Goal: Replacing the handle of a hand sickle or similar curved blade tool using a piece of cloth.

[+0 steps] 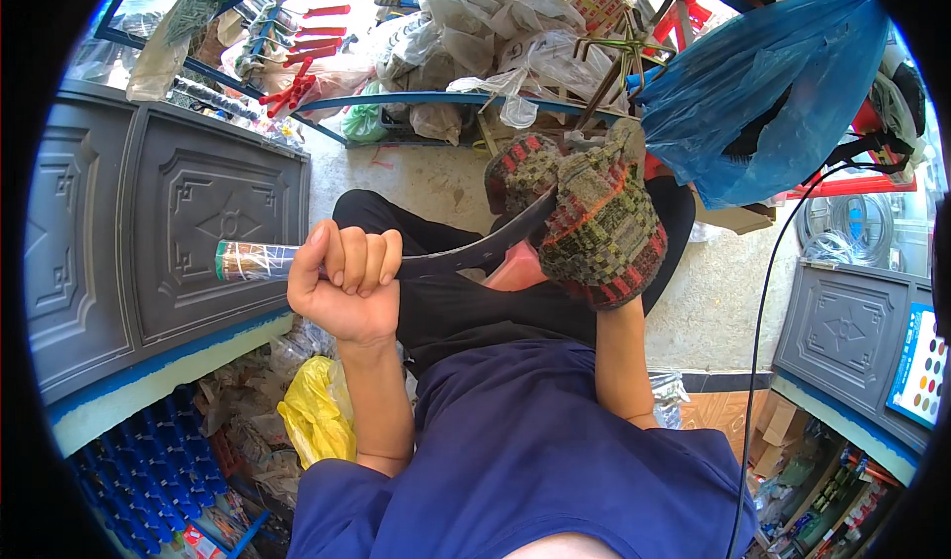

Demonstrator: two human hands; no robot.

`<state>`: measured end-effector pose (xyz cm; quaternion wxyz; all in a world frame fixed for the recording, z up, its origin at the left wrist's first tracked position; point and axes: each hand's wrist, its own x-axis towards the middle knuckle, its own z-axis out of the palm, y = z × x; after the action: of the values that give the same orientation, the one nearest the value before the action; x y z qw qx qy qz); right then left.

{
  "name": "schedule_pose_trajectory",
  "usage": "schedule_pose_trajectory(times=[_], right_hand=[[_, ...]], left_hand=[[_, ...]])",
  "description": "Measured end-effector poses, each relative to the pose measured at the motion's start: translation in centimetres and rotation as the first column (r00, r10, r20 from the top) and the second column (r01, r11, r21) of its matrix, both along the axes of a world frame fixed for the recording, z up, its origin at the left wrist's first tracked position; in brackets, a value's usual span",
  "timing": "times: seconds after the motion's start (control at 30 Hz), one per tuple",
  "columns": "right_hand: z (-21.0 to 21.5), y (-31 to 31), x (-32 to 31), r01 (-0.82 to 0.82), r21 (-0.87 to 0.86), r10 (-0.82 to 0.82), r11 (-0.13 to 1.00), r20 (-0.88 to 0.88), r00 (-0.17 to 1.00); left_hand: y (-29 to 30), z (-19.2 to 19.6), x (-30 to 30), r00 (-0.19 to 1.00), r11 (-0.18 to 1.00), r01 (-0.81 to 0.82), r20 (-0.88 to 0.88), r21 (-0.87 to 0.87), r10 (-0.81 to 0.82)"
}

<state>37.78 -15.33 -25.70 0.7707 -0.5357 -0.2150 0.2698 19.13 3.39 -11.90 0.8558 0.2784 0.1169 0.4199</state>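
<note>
The left hand (347, 286) has its fingers clamped on the curved knife (466, 260) near its wrapped handle, above the lap's near edge. The blade arcs rightward into a patterned knit cloth (609, 227) that covers the right hand, so whether those fingers pinch cannot be told. The step looks like steadying or wiping the blade; the next move probably calls for firm cloth, clear of the edge. Beyond stands a blue-framed shelf (357, 101).
</note>
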Motion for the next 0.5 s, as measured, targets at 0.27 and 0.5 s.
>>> schedule_pose_trajectory(times=[0.27,0.5], right_hand=[[1.4,-0.8,-0.4,-0.051,0.153,0.079,0.987,-0.183,0.98],[1.1,-0.7,-0.2,-0.066,0.342,0.175,0.937,-0.3,0.938]], left_hand=[[0.0,0.1,0.1,0.999,0.998,0.044,-0.007,-0.055,-0.045],[0.6,0.2,0.0,0.997,0.997,0.071,0.004,0.039,-0.071]])
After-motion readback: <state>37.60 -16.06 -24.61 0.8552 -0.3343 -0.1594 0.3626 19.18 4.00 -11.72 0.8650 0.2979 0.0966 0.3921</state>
